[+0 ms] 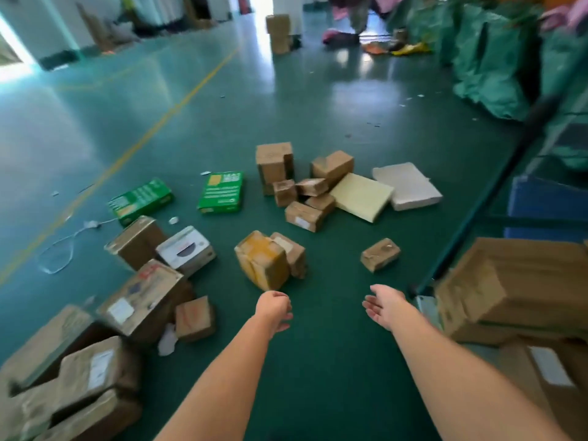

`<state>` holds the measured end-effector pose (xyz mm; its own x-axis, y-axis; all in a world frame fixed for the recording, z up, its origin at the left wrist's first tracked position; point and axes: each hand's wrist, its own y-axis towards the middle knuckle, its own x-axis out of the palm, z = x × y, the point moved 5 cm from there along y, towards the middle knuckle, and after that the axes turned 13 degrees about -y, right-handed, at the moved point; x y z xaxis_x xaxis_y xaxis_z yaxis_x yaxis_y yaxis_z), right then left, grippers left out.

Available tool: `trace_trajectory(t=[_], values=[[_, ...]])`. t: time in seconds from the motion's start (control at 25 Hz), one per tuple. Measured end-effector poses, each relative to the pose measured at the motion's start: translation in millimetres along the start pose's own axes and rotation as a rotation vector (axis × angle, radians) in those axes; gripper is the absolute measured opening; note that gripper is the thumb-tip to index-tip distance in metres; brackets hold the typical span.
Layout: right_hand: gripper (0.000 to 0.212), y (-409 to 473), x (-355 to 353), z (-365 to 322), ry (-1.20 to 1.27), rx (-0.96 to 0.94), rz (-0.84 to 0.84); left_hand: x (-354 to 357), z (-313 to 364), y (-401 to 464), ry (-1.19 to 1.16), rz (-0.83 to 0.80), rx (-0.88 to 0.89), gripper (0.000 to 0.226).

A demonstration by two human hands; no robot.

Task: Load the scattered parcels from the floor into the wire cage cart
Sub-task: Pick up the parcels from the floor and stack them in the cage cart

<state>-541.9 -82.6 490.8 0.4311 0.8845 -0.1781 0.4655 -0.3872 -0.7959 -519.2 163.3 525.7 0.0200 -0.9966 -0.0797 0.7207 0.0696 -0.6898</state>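
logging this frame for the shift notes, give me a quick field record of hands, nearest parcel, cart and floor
left hand: left hand reaching forward and down, fingers loosely curled, holding nothing
right hand: right hand reaching forward, palm open, holding nothing
nearest parcel: yellow-taped parcel on the floor just ahead of the left hand, not touched
other parcels: brown boxes scattered on the floor, plus two green boxes
cart: wire cage cart at right, cardboard boxes already in it
floor: green floor, yellow line at left

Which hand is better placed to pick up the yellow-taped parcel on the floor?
Probably the left hand: it hovers just below the yellow-taped parcel, empty. The right hand is open but farther aside.
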Motion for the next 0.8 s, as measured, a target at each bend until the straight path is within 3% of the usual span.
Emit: trace_trajectory(t=[0.32,0.8], values=[[0.010,-9,227,-27,-0.223,0.047,-0.147,-187,7,77,-0.178,0.253,-0.106,0.014],[0.024,105,372,-159,-0.326,0.139,-0.198,-211,117,251,-0.228,0.346,-0.214,0.017]])
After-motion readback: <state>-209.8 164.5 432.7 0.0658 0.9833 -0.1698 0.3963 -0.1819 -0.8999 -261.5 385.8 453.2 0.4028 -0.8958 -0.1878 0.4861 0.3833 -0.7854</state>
